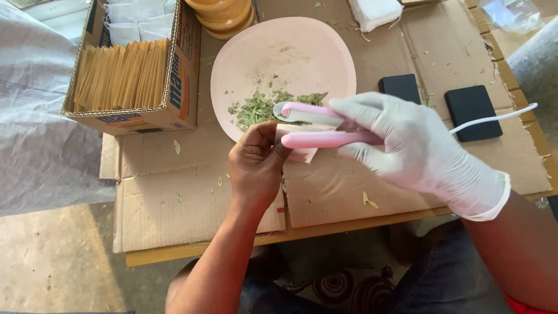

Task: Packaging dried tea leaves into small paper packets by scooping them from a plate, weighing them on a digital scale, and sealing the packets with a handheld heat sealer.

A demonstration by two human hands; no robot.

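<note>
My right hand (415, 148), in a white glove, grips a small pink and white clamp-shaped sealer (317, 124) with a white cord (494, 118) running off to the right. My bare left hand (256, 163) pinches a small white paper pouch (299, 152) and holds its edge between the sealer's two arms. Both hands hover over the near rim of a round pink plate (317, 55). A small heap of dried green leaves (258, 109) lies on the plate just beyond the sealer's tip.
A cardboard box (174, 113) packed with tan envelopes and white pouches stands at the back left. Two black rectangular blocks (472, 112) lie at the right. A yellow stacked container (224, 17) and white pouches (375, 11) sit behind the plate. Flattened cardboard (174, 192) covers the table.
</note>
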